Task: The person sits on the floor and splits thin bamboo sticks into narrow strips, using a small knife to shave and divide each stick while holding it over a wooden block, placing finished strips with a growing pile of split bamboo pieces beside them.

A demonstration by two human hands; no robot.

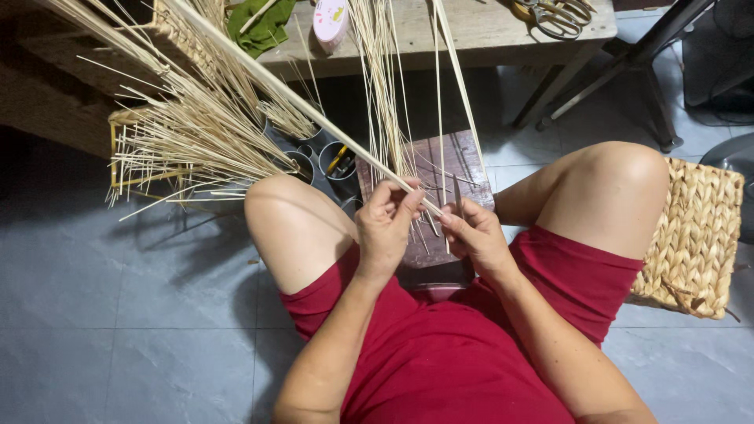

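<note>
both hands pinch one pale reed strip; pink oval package on the bench.

Pink-white oval package on wooden table, top centre.

Open grey floor at far left. Hemmed ahead by fanned straw bundle, upright pale strips, dark pots and the wooden counter; woven basket blocking right.
</note>
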